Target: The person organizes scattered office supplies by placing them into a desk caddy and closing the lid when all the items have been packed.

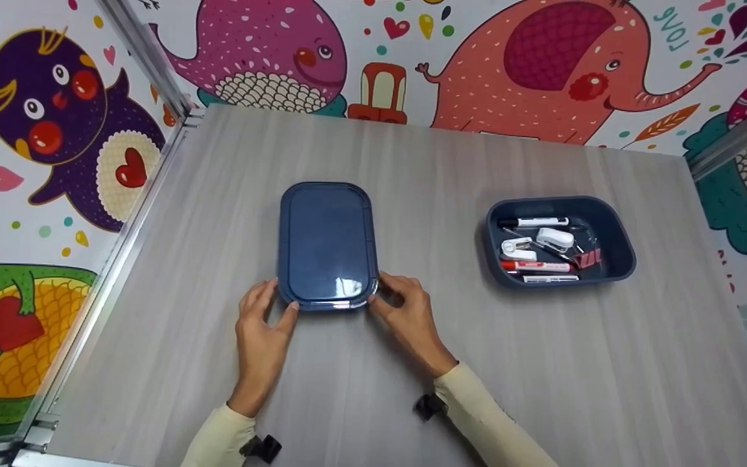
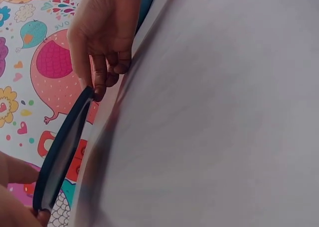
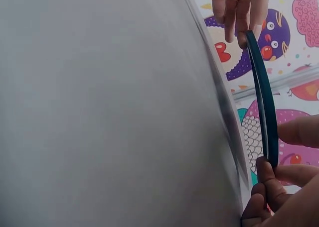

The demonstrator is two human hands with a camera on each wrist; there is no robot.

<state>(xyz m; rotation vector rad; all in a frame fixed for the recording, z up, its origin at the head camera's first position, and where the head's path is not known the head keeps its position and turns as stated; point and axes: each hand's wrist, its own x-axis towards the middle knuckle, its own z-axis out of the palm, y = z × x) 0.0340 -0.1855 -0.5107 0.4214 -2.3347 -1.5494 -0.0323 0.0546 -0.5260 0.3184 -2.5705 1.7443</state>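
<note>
Both hands hold a dark blue rectangular lid (image 1: 329, 243) by its near corners, its glossy top facing up. My left hand (image 1: 264, 337) pinches the near left corner, thumb on the front edge and fingers along the side. At the near right corner my right hand (image 1: 412, 319) grips it between thumb and fingers. Edge-on in the left wrist view, the lid (image 2: 59, 152) appears thin and raised over the table. The right wrist view also shows the lid's rim (image 3: 265, 100) between the two hands.
To the right on the grey wood-look table (image 1: 451, 415) stands an open dark blue box (image 1: 616, 250). Inside lie a black-capped marker (image 1: 545, 222), a red marker (image 1: 535, 266), a small white stapler (image 1: 555, 239) and other stationery. Cartoon-printed walls and a metal rail (image 1: 114, 250) border the table.
</note>
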